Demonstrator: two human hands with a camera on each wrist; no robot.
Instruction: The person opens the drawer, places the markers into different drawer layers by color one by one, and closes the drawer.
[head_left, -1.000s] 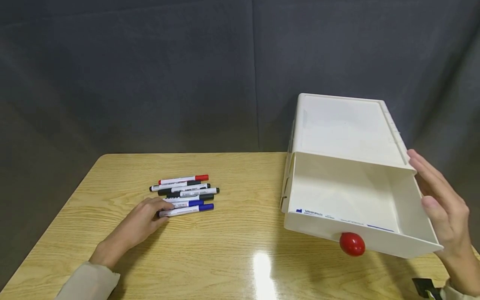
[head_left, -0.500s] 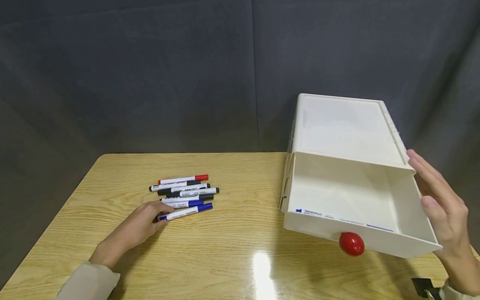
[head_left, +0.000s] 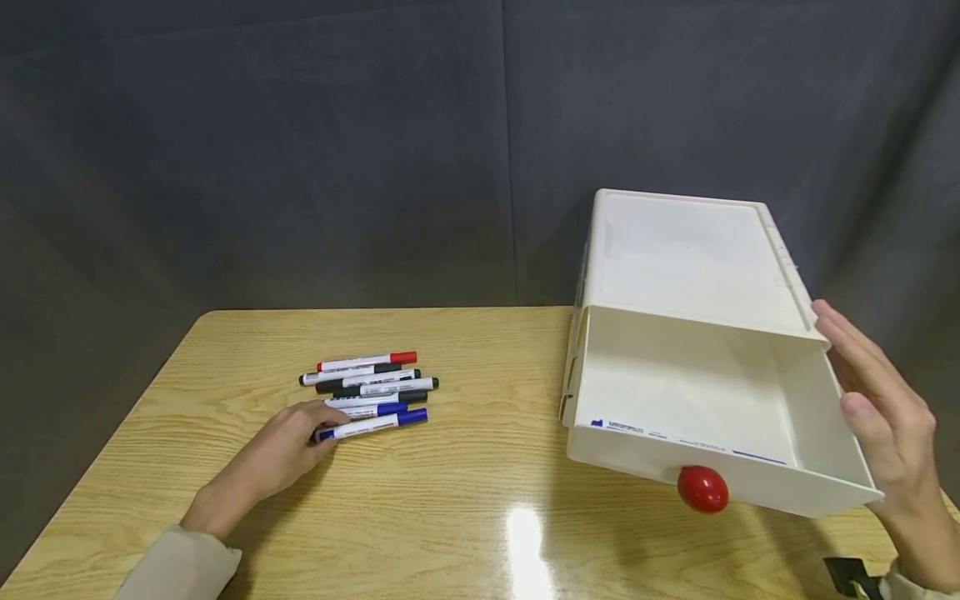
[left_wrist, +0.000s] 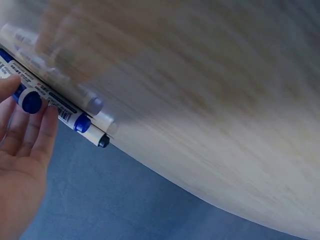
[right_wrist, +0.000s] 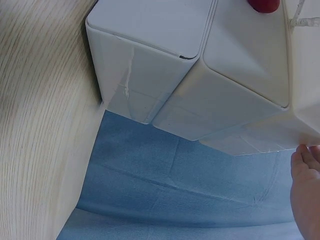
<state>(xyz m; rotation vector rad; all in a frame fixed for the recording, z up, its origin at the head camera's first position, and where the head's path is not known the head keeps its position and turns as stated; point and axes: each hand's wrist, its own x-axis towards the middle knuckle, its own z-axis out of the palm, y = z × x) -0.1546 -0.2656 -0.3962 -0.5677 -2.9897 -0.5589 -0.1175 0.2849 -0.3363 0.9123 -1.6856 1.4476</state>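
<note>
My left hand [head_left: 288, 442] pinches the left end of the nearest blue-capped marker [head_left: 375, 426] between thumb and fingers. In the left wrist view the marker's blue end [left_wrist: 31, 101] shows between thumb and fingertips. Right behind it lies a second blue-capped marker [head_left: 391, 409]. Beyond are several black-capped markers [head_left: 393, 387] and a red-capped marker [head_left: 360, 362], roughly side by side. At the right, straight fingers of my right hand [head_left: 896, 425] lie along the side of a white drawer cabinet [head_left: 686, 254]. Its top drawer [head_left: 693, 392] is pulled out and has a red knob [head_left: 702, 489].
The right wrist view shows lower drawers [right_wrist: 145, 65] stacked beneath, standing on the wooden table [head_left: 450, 500]. A dark curtain [head_left: 360, 150] hangs behind the table's far edge. A small black item [head_left: 847, 575] shows by the right wrist.
The nearest blue-capped marker has turned slightly, its left end shifting toward me and its blue tip coming into sight at my left fingers. My right hand and the drawer have stayed put.
</note>
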